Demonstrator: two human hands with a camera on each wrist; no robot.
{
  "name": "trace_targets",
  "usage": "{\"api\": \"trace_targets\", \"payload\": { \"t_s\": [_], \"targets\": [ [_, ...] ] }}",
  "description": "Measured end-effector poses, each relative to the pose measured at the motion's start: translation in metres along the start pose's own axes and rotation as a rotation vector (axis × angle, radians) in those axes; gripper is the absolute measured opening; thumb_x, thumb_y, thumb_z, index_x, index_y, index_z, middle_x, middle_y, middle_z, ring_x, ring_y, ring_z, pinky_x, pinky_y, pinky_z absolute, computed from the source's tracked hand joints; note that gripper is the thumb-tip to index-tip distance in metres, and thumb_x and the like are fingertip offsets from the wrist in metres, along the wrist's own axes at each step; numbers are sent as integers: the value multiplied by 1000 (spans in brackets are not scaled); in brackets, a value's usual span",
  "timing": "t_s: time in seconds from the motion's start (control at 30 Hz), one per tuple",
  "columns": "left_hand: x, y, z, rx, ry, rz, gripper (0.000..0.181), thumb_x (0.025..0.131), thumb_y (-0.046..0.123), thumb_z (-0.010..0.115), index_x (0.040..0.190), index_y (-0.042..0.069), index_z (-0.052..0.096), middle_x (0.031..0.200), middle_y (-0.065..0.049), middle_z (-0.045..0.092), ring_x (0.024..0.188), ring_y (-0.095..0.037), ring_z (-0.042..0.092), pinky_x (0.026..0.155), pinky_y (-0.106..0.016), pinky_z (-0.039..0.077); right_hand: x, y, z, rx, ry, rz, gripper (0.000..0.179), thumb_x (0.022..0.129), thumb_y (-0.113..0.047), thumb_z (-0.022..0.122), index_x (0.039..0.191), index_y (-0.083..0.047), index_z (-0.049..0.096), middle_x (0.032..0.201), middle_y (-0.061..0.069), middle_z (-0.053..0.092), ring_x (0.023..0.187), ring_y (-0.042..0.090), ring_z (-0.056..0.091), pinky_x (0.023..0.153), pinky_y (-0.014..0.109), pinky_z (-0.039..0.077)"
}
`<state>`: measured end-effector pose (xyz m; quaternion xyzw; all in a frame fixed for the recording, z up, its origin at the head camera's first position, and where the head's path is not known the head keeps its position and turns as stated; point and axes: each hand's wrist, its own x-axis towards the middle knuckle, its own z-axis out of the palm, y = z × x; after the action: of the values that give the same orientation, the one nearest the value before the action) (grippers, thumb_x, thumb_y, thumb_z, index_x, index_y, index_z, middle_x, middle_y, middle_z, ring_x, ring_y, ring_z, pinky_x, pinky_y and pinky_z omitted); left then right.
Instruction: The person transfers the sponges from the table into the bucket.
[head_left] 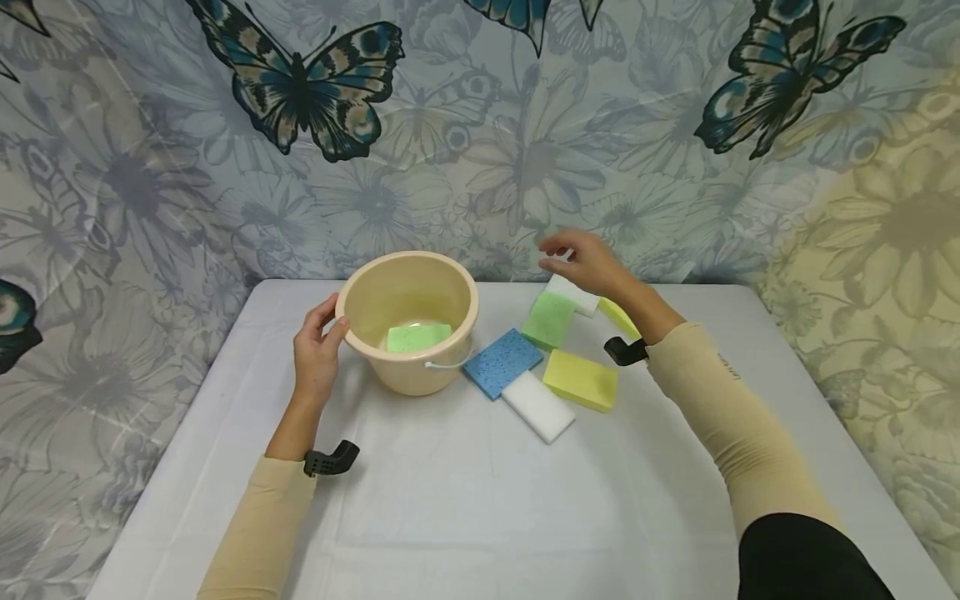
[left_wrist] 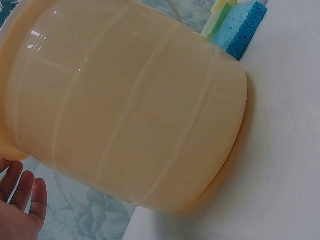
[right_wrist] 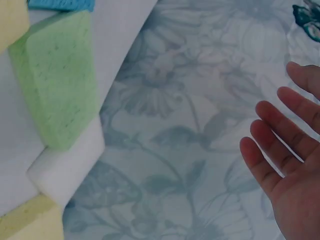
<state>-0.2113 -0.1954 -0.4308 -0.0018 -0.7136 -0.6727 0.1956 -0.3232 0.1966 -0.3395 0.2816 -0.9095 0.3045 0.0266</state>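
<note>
A cream, round, smooth plastic bucket [head_left: 412, 373] stands upright at the far part of the desk [head_left: 450, 517], left of centre, its long axis vertical and its wide mouth facing up; a thin pale handle [head_left: 450, 364] hangs down its near right side. Inside lies a light green rectangular sponge [head_left: 418, 337], its long axis running left to right. The person's left grip [head_left: 317, 354] touches the bucket's left rim, fingers loosely extended and parted from the thumb. Just right of the bucket, a blue, coarsely porous block sponge [head_left: 502, 364] slants away to the right, beside a smooth white oblong sponge [head_left: 538, 407] pointing toward the near right. A yellow block sponge [head_left: 581, 381] lies farther right. Behind, a speckled green wedge-like sponge [head_left: 549, 319] overlaps a second white sponge [head_left: 576, 294], with a second yellow sponge [head_left: 619, 317] partly hidden by the forearm. The right grip [head_left: 588, 260], fingers spread wide and slightly bent, hangs above the far sponges, holding nothing. White cloth covers the desk; butterfly-and-flower printed fabric [head_left: 420, 192] rises behind.
</note>
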Motion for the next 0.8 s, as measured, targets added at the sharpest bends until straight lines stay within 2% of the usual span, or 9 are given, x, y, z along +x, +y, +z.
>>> {"api": "trace_targets", "payload": {
  "t_s": [0.33, 0.53, 0.8],
  "targets": [
    [2, -1, 0, 3, 6, 16, 43, 97, 3, 53, 139, -4, 48, 140, -16, 48, 119, -5, 47, 90, -8, 45, -10, 43, -5, -53, -11, 111, 32, 96, -17, 61, 120, 5, 63, 117, 25, 61, 107, 38, 56, 94, 52, 46],
    [2, -1, -1, -4, 2, 18, 44, 97, 4, 54, 139, -4, 48, 141, -17, 47, 119, -4, 48, 89, -7, 45, -18, 68, -4, -88, -43, 222, 36, 96, -16, 58, 124, 8, 59, 122, 27, 59, 112, 41, 53, 96, 54, 45],
    [2, -2, -1, -5, -3, 18, 44, 97, 3, 54, 140, -4, 47, 141, -18, 48, 119, -4, 48, 89, -7, 46, -34, 101, -2, -109, -119, 375, 52, 98, -24, 58, 136, 9, 47, 135, 32, 43, 122, 49, 44, 101, 60, 40]
  ]
}}
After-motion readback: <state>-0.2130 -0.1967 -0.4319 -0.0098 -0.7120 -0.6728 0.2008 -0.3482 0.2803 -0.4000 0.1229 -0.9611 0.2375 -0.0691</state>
